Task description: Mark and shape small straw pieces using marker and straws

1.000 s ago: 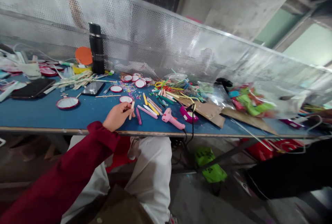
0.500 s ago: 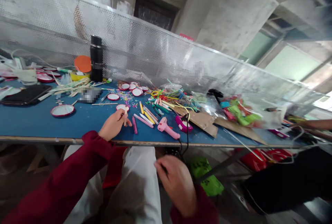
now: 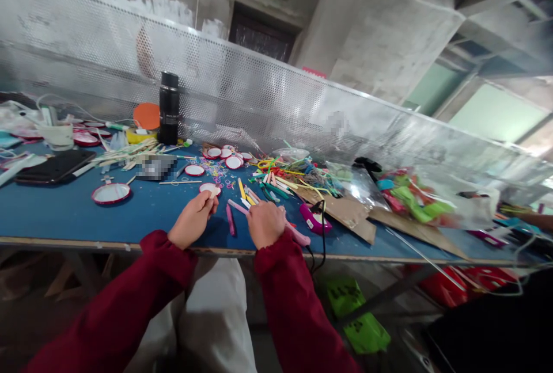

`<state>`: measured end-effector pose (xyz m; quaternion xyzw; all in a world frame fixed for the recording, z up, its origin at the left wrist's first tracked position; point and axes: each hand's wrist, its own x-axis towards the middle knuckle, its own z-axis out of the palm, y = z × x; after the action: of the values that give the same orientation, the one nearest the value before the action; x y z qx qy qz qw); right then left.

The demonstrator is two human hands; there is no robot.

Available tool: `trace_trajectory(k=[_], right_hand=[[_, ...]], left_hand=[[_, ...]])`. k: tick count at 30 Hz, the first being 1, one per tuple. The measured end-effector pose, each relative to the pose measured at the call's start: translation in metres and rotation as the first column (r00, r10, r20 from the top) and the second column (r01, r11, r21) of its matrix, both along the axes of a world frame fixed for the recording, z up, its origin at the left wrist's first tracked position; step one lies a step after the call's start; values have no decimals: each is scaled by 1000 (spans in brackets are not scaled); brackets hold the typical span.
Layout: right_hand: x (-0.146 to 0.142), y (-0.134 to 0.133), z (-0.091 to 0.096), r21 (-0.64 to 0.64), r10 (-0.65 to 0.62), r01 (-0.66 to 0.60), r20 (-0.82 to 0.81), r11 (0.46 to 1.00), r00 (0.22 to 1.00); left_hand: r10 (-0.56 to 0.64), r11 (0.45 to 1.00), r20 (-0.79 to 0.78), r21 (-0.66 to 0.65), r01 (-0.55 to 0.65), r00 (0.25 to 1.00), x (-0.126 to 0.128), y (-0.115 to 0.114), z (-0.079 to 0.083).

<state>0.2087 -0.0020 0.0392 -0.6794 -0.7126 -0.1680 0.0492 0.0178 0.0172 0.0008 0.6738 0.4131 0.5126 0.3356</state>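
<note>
My left hand (image 3: 193,219) is closed, pinching a short pale wooden craft stick (image 3: 213,192) by its lower end. Just beyond it lies a small red-rimmed white disc (image 3: 206,187). My right hand (image 3: 266,224) rests over a group of pens, knuckles up, with its fingertips hidden. A yellow pen (image 3: 241,190) and a lilac pen (image 3: 237,206) stick out beside that hand. The pink glue gun (image 3: 301,237) is partly covered by the same hand. Between my hands is a dark pink pen (image 3: 230,221).
A purple tape-like object (image 3: 314,220) and cardboard pieces (image 3: 345,212) lie to the right, with a tangle of coloured cords (image 3: 302,171) behind. A black bottle (image 3: 169,109), a phone (image 3: 56,167) and a red-rimmed disc (image 3: 111,193) are at left. A mesh screen (image 3: 268,96) backs the table.
My right hand has risen from above my lap to the pens and glue gun. My left hand still holds the craft stick in about the same place. The view has shifted slightly.
</note>
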Motion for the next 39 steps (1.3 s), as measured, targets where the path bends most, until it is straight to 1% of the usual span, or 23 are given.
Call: trace_trajectory(k=[3, 5, 8, 9, 11, 15, 19, 21, 23, 25, 26, 27, 28, 29, 30, 32, 33, 34, 35, 36, 37, 38, 39], right_hand=[[-1, 2, -6, 19, -15, 16, -35, 1000, 999], [0, 2, -7, 26, -21, 22, -52, 999, 998], [4, 2, -4, 45, -26, 30, -73, 999, 997], [6, 2, -2, 56, -29, 34, -76, 998, 997], [9, 4, 1, 62, -32, 37, -70, 997, 997], [13, 15, 4, 12, -13, 13, -45, 1000, 999], [11, 28, 7, -28, 3, -5, -60, 1000, 998], [10, 31, 11, -36, 0, -3, -78, 999, 997], [13, 29, 18, -23, -3, 0, -99, 1000, 995], [17, 21, 28, 38, 15, -10, -136, 999, 991], [20, 15, 32, 95, 37, -21, -166, 995, 985], [21, 7, 34, 234, 117, -55, -258, 971, 959], [22, -1, 35, 354, 230, -104, -334, 929, 914], [20, -10, 33, 431, 353, -169, -391, 886, 850], [15, -18, 28, 475, 444, -213, -449, 854, 775], [-2, -32, 13, 488, 519, -239, -588, 839, 620], [-13, -36, 3, 498, 540, -233, -661, 835, 521], [-25, -40, -7, 501, 552, -235, -718, 833, 424], [-37, -42, -15, 520, 569, -231, -745, 823, 349], [-49, -43, -23, 546, 594, -234, -748, 804, 296], [-60, -43, -28, 576, 617, -223, -741, 786, 263], [-69, -43, -32, 607, 639, -198, -735, 770, 227], [-76, -42, -33, 621, 655, -211, -733, 755, 186]], left_hand=[[50, 998, 0, 25, -50, 999, 0, 2, -3], [63, 998, 8, 7, -64, 998, 0, 1, -2], [45, 994, 112, -99, -34, 993, 2, -3, 3], [31, 993, 144, -118, -14, 989, 2, -4, 5], [5, 993, 153, -121, 14, 988, 2, -6, 8], [-4, 993, 105, -116, 17, 994, 2, -8, 10], [2, 992, 139, -128, 16, 990, 2, -8, 9], [6, 992, 145, -125, 12, 989, 2, -9, 9], [21, 991, 160, -131, 0, 987, 2, -10, 10], [42, 988, 183, -157, -13, 982, 1, -12, 11], [55, 985, 188, -171, -23, 981, 0, -13, 12], [61, 986, 180, -162, -31, 982, -1, -15, 12], [73, 989, 159, -135, -52, 985, -3, -17, 13], [98, 992, 135, -94, -85, 986, -5, -18, 13], [115, 992, 98, -57, -110, 989, -7, -20, 13], [142, 990, 64, -6, -142, 988, -12, -22, 14], [137, 991, 61, -9, -137, 989, -14, -23, 14], [122, 992, 60, -43, -119, 991, -17, -24, 14], [96, 992, 61, -85, -90, 994, -19, -24, 15], [58, 990, 66, -129, -49, 996, -22, -24, 15], [35, 989, 69, -146, -24, 997, -24, -24, 16], [19, 987, 60, -158, -9, 998, -26, -24, 16], [8, 986, 55, -164, 1, 998, -27, -24, 16]])
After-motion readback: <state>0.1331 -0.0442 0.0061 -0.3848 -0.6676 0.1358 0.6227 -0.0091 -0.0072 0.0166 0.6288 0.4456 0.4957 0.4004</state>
